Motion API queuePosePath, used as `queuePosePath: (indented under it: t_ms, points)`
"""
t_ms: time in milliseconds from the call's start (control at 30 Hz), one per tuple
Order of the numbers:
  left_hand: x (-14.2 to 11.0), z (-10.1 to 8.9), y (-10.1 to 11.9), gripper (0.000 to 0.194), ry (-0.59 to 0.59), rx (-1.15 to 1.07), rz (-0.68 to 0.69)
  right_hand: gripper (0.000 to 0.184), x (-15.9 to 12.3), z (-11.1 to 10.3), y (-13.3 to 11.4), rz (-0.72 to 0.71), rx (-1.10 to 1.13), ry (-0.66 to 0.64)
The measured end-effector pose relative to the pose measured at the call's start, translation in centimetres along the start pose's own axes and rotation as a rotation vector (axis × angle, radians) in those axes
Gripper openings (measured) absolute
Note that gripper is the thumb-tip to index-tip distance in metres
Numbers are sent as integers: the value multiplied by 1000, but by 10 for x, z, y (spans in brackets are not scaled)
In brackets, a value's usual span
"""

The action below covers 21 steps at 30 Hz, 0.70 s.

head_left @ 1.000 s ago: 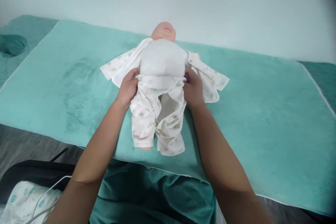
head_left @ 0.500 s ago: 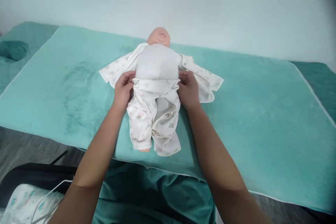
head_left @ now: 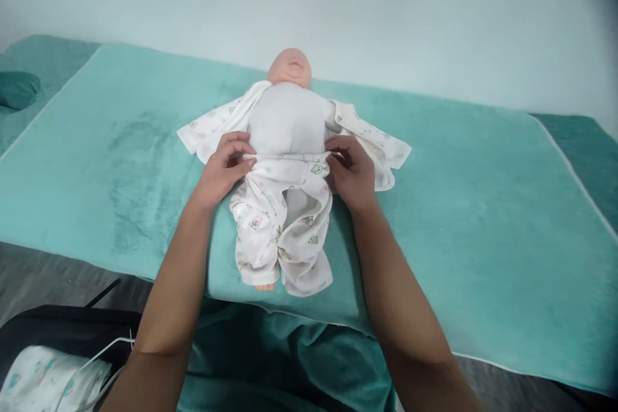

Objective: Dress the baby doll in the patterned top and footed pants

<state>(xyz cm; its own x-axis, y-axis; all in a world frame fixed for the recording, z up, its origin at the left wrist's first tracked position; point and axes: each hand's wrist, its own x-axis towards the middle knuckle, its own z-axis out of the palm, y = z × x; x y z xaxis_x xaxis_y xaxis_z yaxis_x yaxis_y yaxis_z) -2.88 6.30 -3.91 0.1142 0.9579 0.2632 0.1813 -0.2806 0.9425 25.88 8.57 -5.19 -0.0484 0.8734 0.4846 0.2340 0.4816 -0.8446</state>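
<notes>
A baby doll [head_left: 288,117] lies face up on a teal towel [head_left: 458,206], head toward the wall. It has a bare white cloth torso and white printed trousers [head_left: 282,219] on its legs. A matching printed top [head_left: 367,141] lies spread open beneath it. My left hand [head_left: 223,167] pinches the trousers' waistband at the doll's left-hand side. My right hand [head_left: 351,170] grips the waistband on the other side. One small foot shows at the trouser cuff.
The towel covers a teal bed against a pale wall. A dark teal cushion [head_left: 17,89] sits at the far left. Near the lower left are a black object [head_left: 58,328], a white cable and a printed cloth [head_left: 43,383].
Both hands have slid from the doll's hips to the top of the waistband, and the trousers now sit a little higher on the torso. The view shifted slightly.
</notes>
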Motion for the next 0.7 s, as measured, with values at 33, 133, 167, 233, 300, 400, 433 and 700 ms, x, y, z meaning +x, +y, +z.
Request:
queuePosePath:
  t_ms: [33,133,167,233,300,400,433,700]
  points:
    - [0,-2,1,24,-43,33,-8,21,0,0,0,10,22,2]
    - [-1,-5,2,29,-118,131,14,16,0,1,-2,24,44,-17]
    - [-1,-5,2,31,-113,152,40,15,0,1,-3,23,40,-27]
    - [-1,-2,2,32,-66,159,95,13,0,0,-4,13,28,-49]
    - [0,3,2,33,-1,131,121,10,0,-1,-3,-2,21,-70]
    - [4,10,4,32,86,70,94,9,1,-1,-1,-36,5,-77]
    - [7,12,6,31,106,64,83,9,1,0,0,-45,-3,-73]
    - [58,15,2,28,301,211,107,22,33,12,10,149,-152,122]
